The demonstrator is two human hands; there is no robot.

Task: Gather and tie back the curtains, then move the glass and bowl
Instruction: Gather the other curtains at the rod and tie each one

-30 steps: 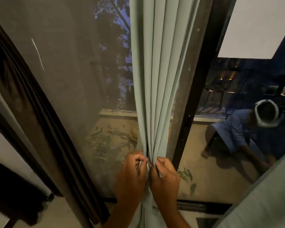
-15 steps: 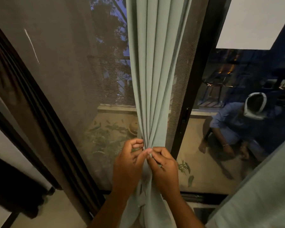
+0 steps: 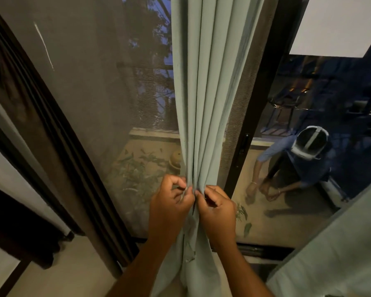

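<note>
A pale green curtain [image 3: 206, 103], already gathered into a narrow bunch before a dark sliding door frame [image 3: 255, 116], is pinched by the left hand [image 3: 169, 204] and right hand [image 3: 216, 209], each grip clenched on its folds; tying seems unfinished, glass and bowl unseen.

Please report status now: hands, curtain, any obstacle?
Left hand and right hand both pinch the gathered curtain. Tie not visible. Nothing in the way.

We see a dim, warm indoor light against blue dusk outside; the glass pane [image 3: 308, 146] mirrors the room; straight frames bow at the wide-angle edges; focus stays fairly sharp.
</note>
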